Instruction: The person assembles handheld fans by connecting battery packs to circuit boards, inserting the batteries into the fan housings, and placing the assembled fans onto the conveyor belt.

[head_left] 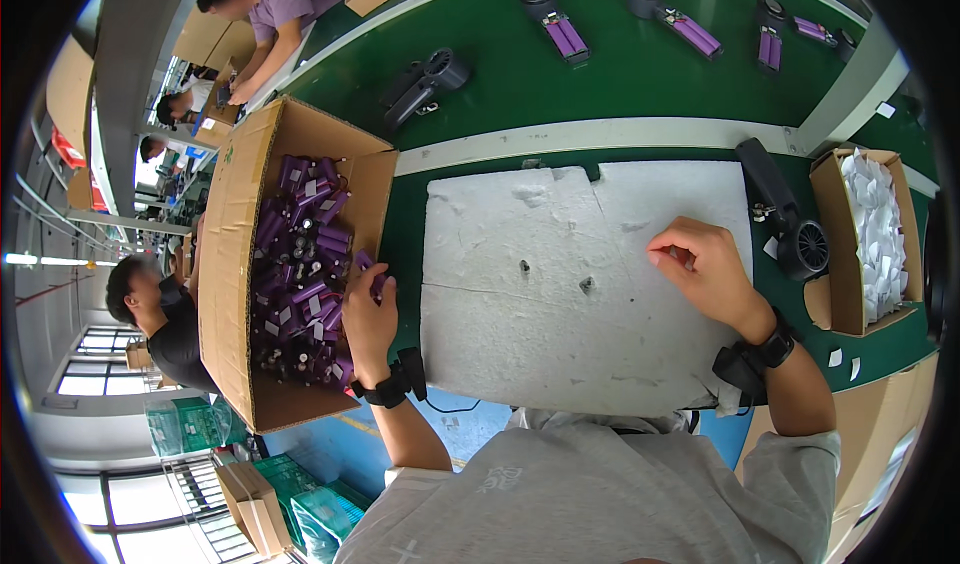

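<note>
In the head view, the left hand (370, 314) pinches a purple battery pack (365, 261) at the right edge of the open carton (228, 264); the right hand (705, 269) curls above the foam board (530, 349) near its right edge, fingertips drawn together, contents impossible to tell

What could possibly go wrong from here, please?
The purple cell in the left hand might slip onto the heap of cells in the carton.
Those cells lie jumbled, so metal ends could perhaps touch.
The black device lies just beside the foam board; the right hand, near that edge, might knock it.
</note>
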Tool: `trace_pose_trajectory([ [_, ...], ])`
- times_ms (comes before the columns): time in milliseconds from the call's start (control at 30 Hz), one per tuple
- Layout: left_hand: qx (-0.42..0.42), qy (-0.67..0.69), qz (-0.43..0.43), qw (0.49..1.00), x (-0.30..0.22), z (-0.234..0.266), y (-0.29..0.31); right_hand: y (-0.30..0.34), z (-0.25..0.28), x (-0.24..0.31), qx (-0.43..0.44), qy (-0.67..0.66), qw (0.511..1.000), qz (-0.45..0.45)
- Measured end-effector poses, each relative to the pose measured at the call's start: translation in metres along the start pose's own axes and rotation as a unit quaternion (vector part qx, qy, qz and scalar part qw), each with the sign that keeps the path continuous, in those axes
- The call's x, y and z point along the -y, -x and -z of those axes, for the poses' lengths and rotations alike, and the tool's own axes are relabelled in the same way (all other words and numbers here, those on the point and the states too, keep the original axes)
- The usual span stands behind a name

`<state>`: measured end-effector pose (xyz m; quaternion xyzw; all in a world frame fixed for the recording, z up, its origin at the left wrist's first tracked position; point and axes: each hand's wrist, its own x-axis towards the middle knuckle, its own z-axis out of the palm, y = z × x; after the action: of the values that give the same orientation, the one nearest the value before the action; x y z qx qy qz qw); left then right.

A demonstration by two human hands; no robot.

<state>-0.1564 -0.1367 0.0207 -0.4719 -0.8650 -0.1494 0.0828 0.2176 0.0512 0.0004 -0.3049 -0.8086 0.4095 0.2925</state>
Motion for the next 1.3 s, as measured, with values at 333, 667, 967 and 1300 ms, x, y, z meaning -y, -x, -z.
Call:
trace_pose_trajectory([
  [333,0.019,0.241,0.082,0.967,0.005,-0.008,-0.001,-0.001,-0.001,-0.001,-0.004,0.007,1.0,0.018],
  [667,0.118,0.325,-0.165,0.924,-0.111,0.034,-0.004,0.004,0.005,0.008,0.084,-0.148,0.981,-0.096],
  [967,0.186,0.386,-0.491,0.759,-0.226,0.0,-0.036,0.005,0.003,0.008,0.123,-0.465,0.862,-0.158],
  [1300,-0.019,0.125,-0.277,0.953,-0.106,-0.092,-0.22,0.003,-0.003,0.005,0.034,-0.459,0.868,-0.187],
])
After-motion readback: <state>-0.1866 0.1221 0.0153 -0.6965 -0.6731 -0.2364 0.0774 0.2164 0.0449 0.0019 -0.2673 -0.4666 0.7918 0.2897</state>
